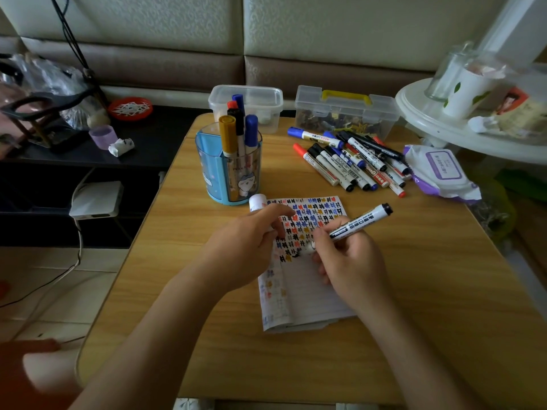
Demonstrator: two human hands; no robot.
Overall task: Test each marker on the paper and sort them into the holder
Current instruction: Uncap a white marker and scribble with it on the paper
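A white marker with a black end (355, 224) is gripped in my right hand (349, 258), its tip touching the paper (310, 297) among rows of coloured test marks. My left hand (251, 241) rests on the paper's left edge, fingers curled round a short white cylinder (257, 201) that looks like a cap. The blue holder (216, 173) stands behind the paper with several markers upright in it, among them a yellow one (228, 137) and a blue one (251, 130). A pile of loose markers (352, 164) lies at the back right of the wooden table (207, 291).
Behind the holder stands a clear tub (266, 99), and a clear case with a yellow handle (346, 109) sits behind the pile. A wet-wipe pack (441, 173) lies at the right edge. A white round stand (429, 119) overhangs the back right corner. A low black shelf (88, 155) is on the left.
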